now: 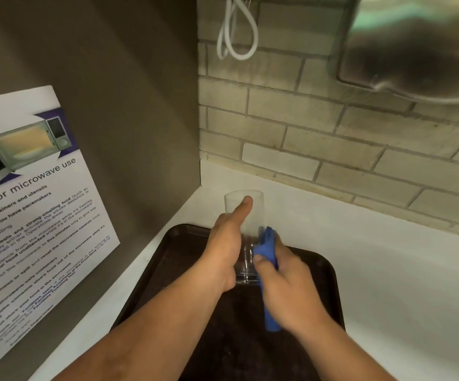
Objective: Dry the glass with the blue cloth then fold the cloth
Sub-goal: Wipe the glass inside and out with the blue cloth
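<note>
A tall clear glass (251,215) is held tilted away from me over the dark tray (322,273). My left hand (224,251) grips the glass from the left, with its index finger stretched along the glass toward the far end. My right hand (286,287) holds the bunched blue cloth (267,251) and presses it against the right side of the glass. A strip of cloth hangs down under my right palm.
The tray lies on a white counter (401,270) in a corner. A grey side wall with a microwave-use poster (30,215) stands to the left. A brick-tiled wall, a looped white cable (236,37) and a steel dispenser (415,50) are behind.
</note>
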{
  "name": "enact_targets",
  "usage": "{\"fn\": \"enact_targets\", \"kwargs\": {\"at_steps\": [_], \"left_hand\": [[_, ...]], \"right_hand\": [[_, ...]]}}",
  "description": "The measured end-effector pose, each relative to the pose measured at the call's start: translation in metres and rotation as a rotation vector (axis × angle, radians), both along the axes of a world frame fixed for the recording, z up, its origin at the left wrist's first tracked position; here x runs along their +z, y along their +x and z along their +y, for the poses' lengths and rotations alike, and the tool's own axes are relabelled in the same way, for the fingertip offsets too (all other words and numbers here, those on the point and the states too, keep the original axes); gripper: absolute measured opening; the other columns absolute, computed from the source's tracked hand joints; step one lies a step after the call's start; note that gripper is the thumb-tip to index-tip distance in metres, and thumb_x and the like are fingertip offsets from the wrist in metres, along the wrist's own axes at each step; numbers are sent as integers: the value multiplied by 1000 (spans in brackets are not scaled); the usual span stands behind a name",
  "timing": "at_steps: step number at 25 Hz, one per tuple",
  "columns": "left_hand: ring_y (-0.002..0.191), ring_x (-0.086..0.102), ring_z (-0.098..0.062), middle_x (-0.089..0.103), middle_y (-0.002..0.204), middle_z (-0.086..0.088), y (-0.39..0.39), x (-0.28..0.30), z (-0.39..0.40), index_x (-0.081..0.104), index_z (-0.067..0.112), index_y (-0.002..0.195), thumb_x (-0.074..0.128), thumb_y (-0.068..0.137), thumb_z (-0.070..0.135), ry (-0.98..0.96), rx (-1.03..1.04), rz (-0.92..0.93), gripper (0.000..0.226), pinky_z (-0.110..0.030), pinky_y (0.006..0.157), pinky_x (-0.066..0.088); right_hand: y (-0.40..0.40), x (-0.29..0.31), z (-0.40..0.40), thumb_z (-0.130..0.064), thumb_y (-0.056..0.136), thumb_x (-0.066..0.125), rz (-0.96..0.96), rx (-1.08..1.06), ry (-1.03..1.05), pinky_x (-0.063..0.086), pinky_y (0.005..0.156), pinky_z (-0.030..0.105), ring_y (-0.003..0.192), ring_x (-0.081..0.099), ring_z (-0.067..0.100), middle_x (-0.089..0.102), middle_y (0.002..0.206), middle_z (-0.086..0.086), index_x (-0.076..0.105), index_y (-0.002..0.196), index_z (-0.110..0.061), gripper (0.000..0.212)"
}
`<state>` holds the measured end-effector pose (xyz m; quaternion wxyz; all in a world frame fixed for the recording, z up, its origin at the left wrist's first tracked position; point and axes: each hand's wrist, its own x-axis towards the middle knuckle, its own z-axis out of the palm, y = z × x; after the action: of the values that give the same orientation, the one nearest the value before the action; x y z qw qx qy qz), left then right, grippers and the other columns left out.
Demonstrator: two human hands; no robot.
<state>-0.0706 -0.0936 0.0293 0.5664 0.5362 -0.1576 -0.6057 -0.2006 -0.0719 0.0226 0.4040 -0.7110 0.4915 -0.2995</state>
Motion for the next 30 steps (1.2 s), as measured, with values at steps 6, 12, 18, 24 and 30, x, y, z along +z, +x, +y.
{"fn": "enact_targets", "kwargs": {"at_steps": [6,12,18,24,30], "left_hand": [[90,82,-35,85,100,-19,-12,-3,13,87,15,99,53,89,79,-26,-33,204,73,-43,68,67],[104,76,-37,79,114,-19,-3,-4,8,70,18,123,69,81,73,24,34,95,69,-54,99,58],[98,81,-34,84,108,-17,-4,-7,20,86,16,103,52,94,73,-66,-140,208,68,-45,81,66],[107,74,-37,76,124,-23,-2,-3,8,66,15,129,56,97,66,37,17,46,61,-53,100,57],[102,80,-32,83,114,-18,-13,-12,21,76,17,125,61,94,65,-15,-123,157,59,-43,77,65]], "right_hand": [[10,33,-44,-29,99,50,-92,-133,19,58,81,37,95,72,30,74,105,14,61,131,-13,37],[7,-4,11,-27,100,50,146,0,-88,53,93,16,110,64,8,62,127,-2,42,150,-18,51],[12,33,-45,-29,100,50,-167,-205,100,54,70,39,80,70,32,73,90,19,67,99,-11,24],[-2,1,3,-20,101,44,108,7,-72,48,89,9,114,63,4,67,132,1,46,148,-19,47],[12,25,-29,-25,104,42,128,-96,-174,44,102,14,129,56,11,51,151,13,24,159,-10,60]]}}
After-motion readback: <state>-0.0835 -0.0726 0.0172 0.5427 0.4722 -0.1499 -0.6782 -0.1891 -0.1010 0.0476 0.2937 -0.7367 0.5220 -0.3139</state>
